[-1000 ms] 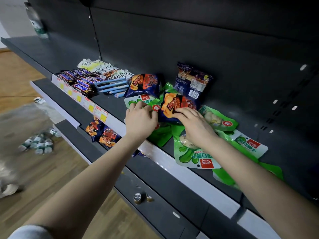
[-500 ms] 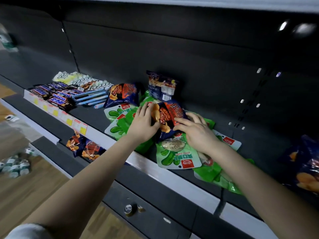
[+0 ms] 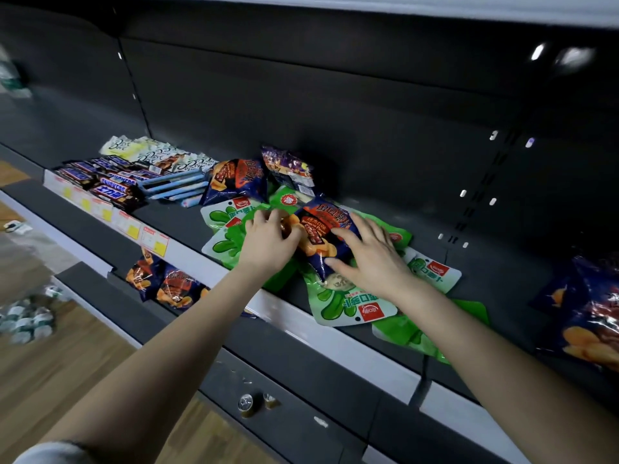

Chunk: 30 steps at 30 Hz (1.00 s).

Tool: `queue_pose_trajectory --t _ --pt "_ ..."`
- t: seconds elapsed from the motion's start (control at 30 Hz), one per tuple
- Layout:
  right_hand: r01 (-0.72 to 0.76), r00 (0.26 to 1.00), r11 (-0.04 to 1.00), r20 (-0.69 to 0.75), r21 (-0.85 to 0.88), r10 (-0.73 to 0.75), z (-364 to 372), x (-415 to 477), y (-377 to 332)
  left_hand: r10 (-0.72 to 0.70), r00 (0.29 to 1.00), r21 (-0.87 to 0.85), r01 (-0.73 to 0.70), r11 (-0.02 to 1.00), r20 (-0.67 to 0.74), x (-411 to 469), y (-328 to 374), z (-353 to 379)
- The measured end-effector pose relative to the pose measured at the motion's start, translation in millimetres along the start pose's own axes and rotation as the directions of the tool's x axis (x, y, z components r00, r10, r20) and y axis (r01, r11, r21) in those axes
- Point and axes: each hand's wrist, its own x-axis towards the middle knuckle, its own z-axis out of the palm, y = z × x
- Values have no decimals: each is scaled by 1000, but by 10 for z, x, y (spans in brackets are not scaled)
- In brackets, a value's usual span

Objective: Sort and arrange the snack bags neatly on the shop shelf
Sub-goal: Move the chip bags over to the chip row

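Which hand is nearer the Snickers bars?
Left. The left hand pinches the blue chip bag, right of the Snickers bars; right hand rests on that bag, farther right.

The big dark shelf (image 3: 509, 269) fills most of the view. Its flat grey back wall (image 3: 335, 95) goes up to a pale strip (image 3: 402, 5) at 12 o'clock, with two shiny, blurry light spots (image 3: 569, 56) at 1 o'clock. A thin post with little slots (image 3: 485, 182) runs down the back wall at 2 o'clock (small bright dots sit beside it), and a white front edge (image 3: 335, 339) runs along the shelf from 9 o'clock to 5 o'clock. The brown wooden floor (image 3: 67, 380) is at 8 o'clock, and a lower dark shelf (image 3: 301, 390) sticks out at 6 o'clock.
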Motion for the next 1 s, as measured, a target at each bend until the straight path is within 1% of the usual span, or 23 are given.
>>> queue_pose_trajectory --t 0.1,0.2,0.3,0.37,0.43,0.57,0.7,0.77,0.9,1.0 --pt "-26 999 999 42 -36 28 46 84 -147 29 1000 20 -29 999 -3 -91 -42 -33" --pt "-42 996 996 76 -74 48 51 197 -233 114 993 51 -113 992 -23 -170 -150 -105" --pt "-49 983 997 173 -62 59 39 299 -286 167 986 6 -167 986 -26 -230 -292 -213" --pt "-34 969 999 243 -39 42 37 338 -322 198 980 9 -198 980 7 -286 -364 -266" --pt "-5 963 1000 268 -1 5 36 352 -356 197 980 13 -198 980 24 -337 -414 -284" --pt "32 980 997 193 63 -44 76 304 -386 179 984 42 -179 983 -3 -386 -459 -253" --pt "46 997 983 57 178 -57 97 203 -347 150 985 27 -148 989 -90 -383 -440 -263" --pt "67 998 976 -14 208 -66 92 147 -342 155 982 18 -154 988 -109 -371 -401 -264" --pt "95 983 978 -170 186 -63 13 24 -314 118 984 -57 -127 990 -130 -348 -268 -224" --pt "109 945 984 -323 142 -58 -145 -85 -225 161 977 -107 -176 979 -137 -341 -114 -153"
